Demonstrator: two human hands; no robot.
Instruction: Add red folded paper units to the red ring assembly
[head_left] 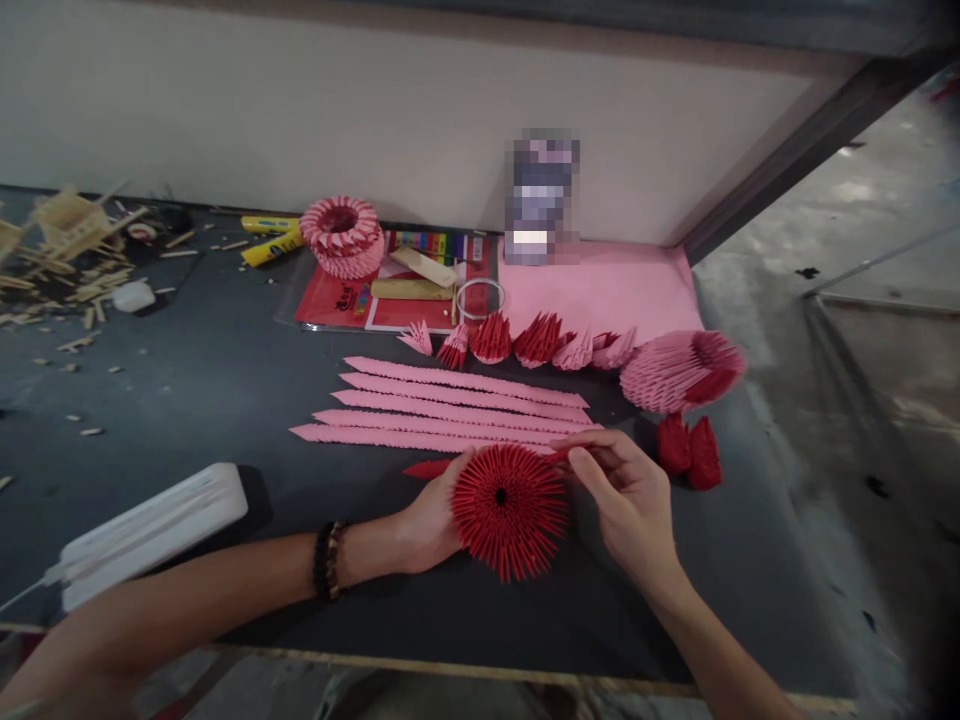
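A round red piece of modular folded paper (pixel 510 515), with spiky folds fanning out from a dark hole in the middle, is held up on edge by my left hand (pixel 431 515), whose fingers go behind it. My right hand (pixel 634 490) has thumb and fingers pinched together at the round piece's upper right, on a small red folded-paper piece (pixel 564 454). Behind the left hand a red pointed tip (pixel 426 468) sticks out; the rest of it is hidden. Several long pink folded-paper strips (pixel 457 410) lie side by side just beyond both hands.
Small pink and red paper cones (pixel 491 340) stand in a row behind the strips. A pink folded vase shape (pixel 675 372) and red paper pieces (pixel 690 450) are at right, a pink-red ring (pixel 341 235) at the back, a white power strip (pixel 154 535) at left, wood scraps (pixel 82 285) beyond.
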